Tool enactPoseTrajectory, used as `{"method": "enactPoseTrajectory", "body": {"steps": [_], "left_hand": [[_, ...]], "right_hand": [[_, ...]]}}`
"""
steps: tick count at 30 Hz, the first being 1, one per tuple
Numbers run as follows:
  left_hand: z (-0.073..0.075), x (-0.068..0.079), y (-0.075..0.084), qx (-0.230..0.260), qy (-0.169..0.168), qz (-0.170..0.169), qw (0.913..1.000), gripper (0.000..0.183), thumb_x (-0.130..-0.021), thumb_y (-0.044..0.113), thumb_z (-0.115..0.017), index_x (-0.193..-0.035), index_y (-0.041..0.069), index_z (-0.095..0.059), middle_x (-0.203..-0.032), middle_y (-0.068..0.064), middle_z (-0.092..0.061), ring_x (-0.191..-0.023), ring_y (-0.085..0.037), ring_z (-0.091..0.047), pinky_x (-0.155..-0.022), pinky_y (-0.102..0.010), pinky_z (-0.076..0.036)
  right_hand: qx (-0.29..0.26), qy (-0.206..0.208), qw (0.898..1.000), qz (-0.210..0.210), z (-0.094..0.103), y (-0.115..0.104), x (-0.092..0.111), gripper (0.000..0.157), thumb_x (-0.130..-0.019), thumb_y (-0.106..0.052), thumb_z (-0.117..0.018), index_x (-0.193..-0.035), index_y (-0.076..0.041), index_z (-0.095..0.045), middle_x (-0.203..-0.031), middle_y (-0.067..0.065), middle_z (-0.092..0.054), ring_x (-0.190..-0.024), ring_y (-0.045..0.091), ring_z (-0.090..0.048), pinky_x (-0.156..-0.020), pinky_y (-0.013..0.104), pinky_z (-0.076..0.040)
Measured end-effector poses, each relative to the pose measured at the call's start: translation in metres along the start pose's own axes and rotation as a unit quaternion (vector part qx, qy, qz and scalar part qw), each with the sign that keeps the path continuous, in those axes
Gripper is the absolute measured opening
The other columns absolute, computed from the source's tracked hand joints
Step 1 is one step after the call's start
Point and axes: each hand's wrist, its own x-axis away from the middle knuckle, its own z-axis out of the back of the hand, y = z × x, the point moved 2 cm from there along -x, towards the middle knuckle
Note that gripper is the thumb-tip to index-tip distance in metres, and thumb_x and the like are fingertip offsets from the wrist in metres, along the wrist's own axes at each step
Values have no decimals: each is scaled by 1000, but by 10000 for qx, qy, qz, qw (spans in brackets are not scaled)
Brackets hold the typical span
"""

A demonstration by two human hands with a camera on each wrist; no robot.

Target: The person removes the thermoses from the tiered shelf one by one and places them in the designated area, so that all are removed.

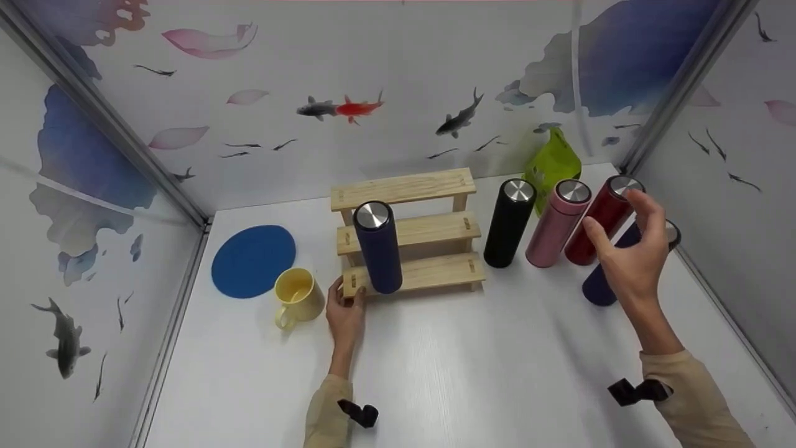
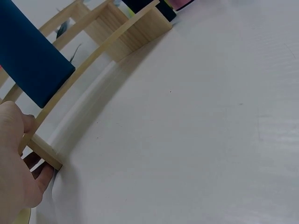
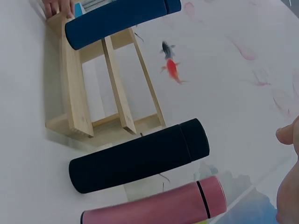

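My left hand grips the left end of the lowest step of a three-step wooden rack, thumb above and fingers beneath in the left wrist view. A dark blue flask with a steel-topped cap stands upright on that step, near the hand. On the right, my right hand is raised with thumb and fingers spread apart, nothing between them. Behind it are a red flask and a second dark blue flask, partly hidden by the hand. A pink flask and a black flask stand left of these.
A yellow mug stands left of the rack, beside a round blue mat. Behind the pink flask sits a green bag. Printed wall panels enclose the white table at the back and both sides.
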Motion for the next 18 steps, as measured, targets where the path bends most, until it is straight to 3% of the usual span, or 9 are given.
{"method": "enactPoseTrajectory", "body": {"steps": [5,18], "left_hand": [[0,-1,-1,-35,22,-2,10000,55,-94,10,-70,-145,6,-49,-130,-20,-63,-108,-27,-61,-88,-32,-49],[-1,-1,-2,26,-28,64,10000,54,-96,11,-69,-146,6,-48,-133,-20,-61,-116,-29,-60,-96,-36,-50]], "right_hand": [[-179,-227,9994,167,-16,-27,14,62,-84,3,-74,-141,8,-48,-143,21,-54,-139,26,-47,-119,31,-33],[-422,-811,9958,102,-56,-49,41,65,-83,2,-78,-140,8,-48,-143,21,-54,-134,28,-49,-114,26,-36]]}}
